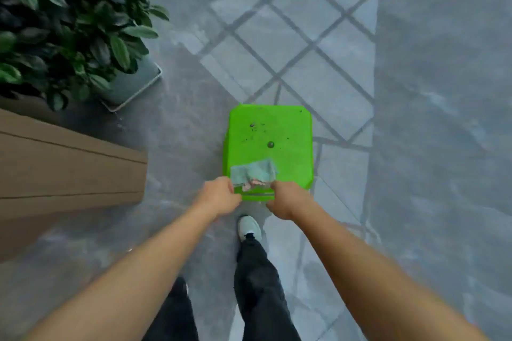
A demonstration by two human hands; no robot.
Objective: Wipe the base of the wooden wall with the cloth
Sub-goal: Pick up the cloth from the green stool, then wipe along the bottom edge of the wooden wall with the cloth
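A pale teal cloth (253, 171) with a pinkish patch lies over the near edge of a bright green plastic stool (270, 141). My left hand (219, 196) grips the cloth's left end and my right hand (285, 199) grips its right end, both with fingers closed. The brown wooden wall (69, 163), made of horizontal planks, stands at the left, about an arm's width from my hands. Its base meets the grey floor near the left edge.
A leafy green plant (69, 22) in a grey square planter (133, 83) stands at the upper left, behind the wall's end. The grey floor (443, 119) carries diamond-pattern lines. My foot in a pale shoe (249, 228) is just below the stool.
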